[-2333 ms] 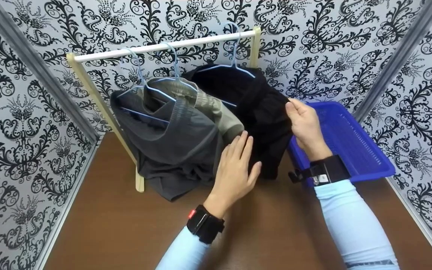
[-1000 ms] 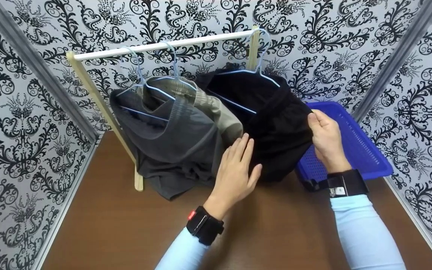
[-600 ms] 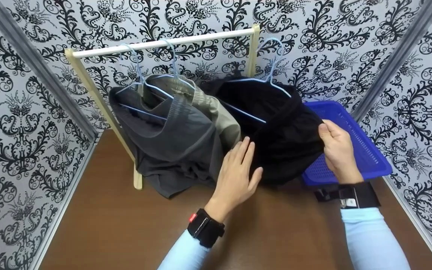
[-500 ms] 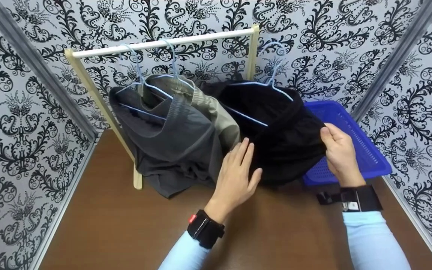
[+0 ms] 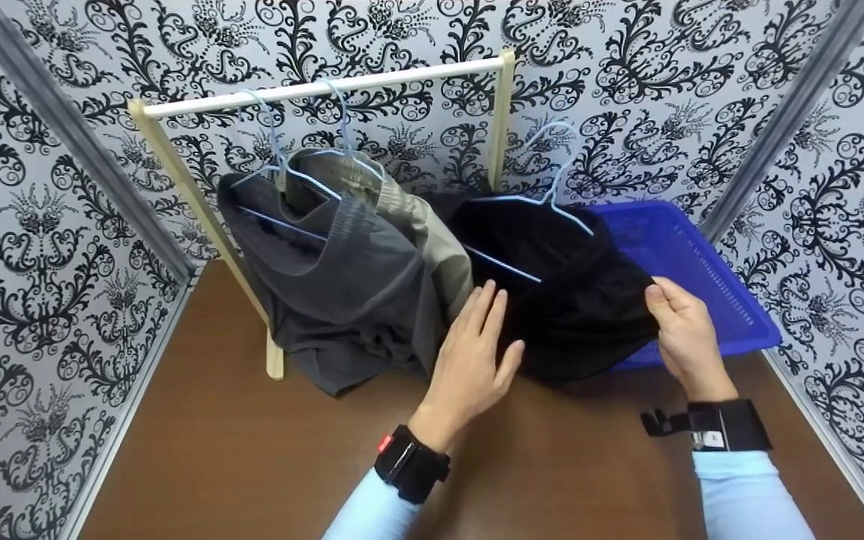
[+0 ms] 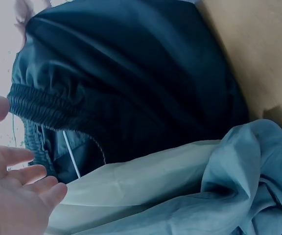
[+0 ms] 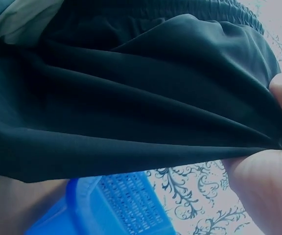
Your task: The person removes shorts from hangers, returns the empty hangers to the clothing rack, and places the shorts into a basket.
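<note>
My right hand (image 5: 687, 337) pinches the side of a pair of black elastic-waist pants (image 5: 589, 322) between thumb and fingers. In the right wrist view the black cloth (image 7: 131, 107) is drawn into folds toward that pinch. A light blue wire hanger (image 5: 554, 196) sits inside the waistband, its hook right of the rack and off the rail. My left hand (image 5: 469, 367) lies with straight fingers between the black pants and a beige garment (image 5: 432, 232). Left of that hangs a dark grey garment (image 5: 372, 277); both are on blue hangers hooked over the white rail (image 5: 402, 79).
A blue plastic basket (image 5: 754, 346) stands at the right, partly behind the black pants and my right hand. The rack's wooden post (image 5: 503, 127) rises just left of the loose hook. Patterned walls (image 5: 702, 60) enclose the brown table (image 5: 252, 465).
My right hand has pulled the black pants right and down; their hanger hook has come off the rail and dropped lower, past the rack's right post. The left hand has hardly moved.
</note>
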`<state>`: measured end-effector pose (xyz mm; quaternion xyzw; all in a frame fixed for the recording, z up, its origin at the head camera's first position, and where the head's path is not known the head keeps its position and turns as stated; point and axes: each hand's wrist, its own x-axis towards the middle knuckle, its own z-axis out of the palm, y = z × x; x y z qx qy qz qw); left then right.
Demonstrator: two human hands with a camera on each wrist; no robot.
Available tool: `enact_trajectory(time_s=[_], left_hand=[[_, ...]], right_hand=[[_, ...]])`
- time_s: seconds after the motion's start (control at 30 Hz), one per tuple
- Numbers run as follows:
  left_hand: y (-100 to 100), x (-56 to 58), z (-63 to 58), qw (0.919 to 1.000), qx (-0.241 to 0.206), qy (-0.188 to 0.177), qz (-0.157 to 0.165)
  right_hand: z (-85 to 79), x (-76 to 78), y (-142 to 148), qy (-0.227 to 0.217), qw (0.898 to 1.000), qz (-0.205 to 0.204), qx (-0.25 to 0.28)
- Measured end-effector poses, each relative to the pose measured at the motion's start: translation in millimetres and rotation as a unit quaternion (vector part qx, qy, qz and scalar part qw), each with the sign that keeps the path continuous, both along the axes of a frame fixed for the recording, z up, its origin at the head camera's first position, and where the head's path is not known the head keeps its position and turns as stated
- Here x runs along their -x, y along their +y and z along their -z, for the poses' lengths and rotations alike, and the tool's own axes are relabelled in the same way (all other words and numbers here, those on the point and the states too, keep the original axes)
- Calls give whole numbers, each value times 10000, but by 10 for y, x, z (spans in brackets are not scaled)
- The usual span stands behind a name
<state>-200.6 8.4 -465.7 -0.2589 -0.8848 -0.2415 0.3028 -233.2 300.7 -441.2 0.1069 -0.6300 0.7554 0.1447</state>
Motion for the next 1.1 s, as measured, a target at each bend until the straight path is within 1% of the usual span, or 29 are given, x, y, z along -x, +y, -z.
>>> enact_trajectory(time_s=[0.1, 0.2, 0.5, 0.73, 0.93, 1.1], left_hand=[[-34, 7, 22, 9998, -165, -98, 45], [-86, 0, 44, 9992, -341, -202, 38], [-293, -31, 111, 9967, -676, -295, -345], [-405, -24, 102, 9944, -765, -551, -487], [-501, -17, 91, 9914, -793, -814, -643], [-571, 4, 68, 9874, -904, -1096, -695]], right_hand=[[53, -24, 29, -94, 9999, -10, -91], [96, -38, 60, -90, 9999, -18, -136], [158, -87, 189, 22, 9996, -81, -259], [175, -120, 276, -9, 9990, -91, -433], [198, -144, 367, 149, 9982, -221, -528], [205, -174, 417, 253, 9972, -326, -620]])
